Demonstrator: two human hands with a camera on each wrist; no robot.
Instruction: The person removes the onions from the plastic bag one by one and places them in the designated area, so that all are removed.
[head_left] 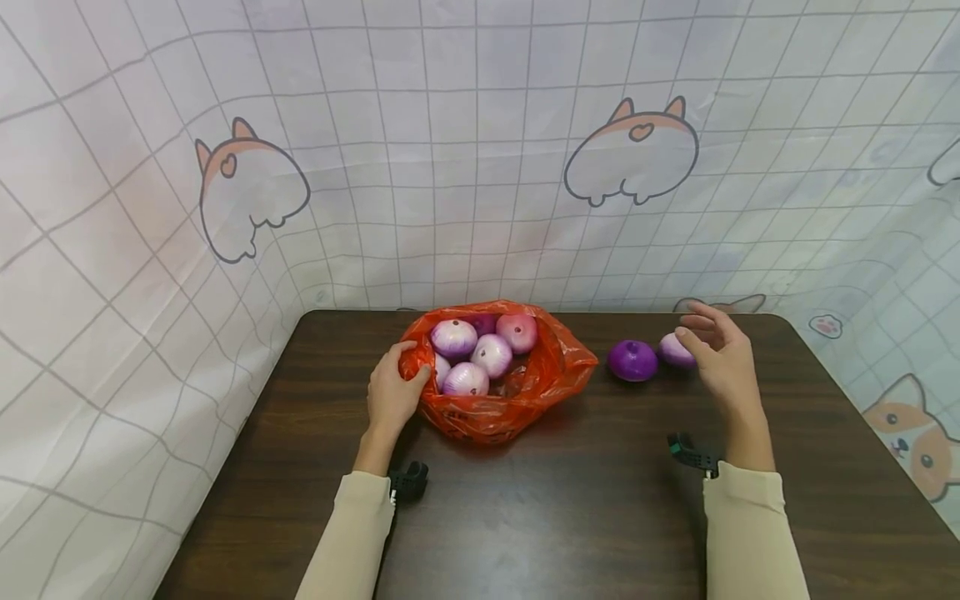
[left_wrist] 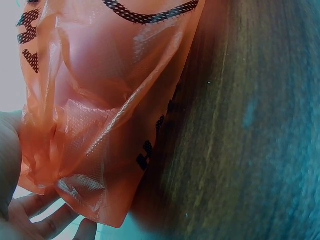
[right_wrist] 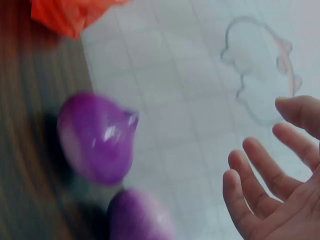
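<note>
A red plastic bag stands wide-mouthed on the table with several purple-and-white onions inside. My left hand pinches the bag's left rim, thumb inside the mouth; in the left wrist view its fingers lie behind the crumpled plastic. Right of the bag sits a dark purple onion, its pointed tip showing in the right wrist view. Beside it lies a paler onion, partly behind my right hand. That hand hovers near the pale onion with fingers apart and nothing between them.
The dark wooden table runs back to a white grid-patterned cloth with cartoon dogs printed on it. A black camera is strapped to each wrist.
</note>
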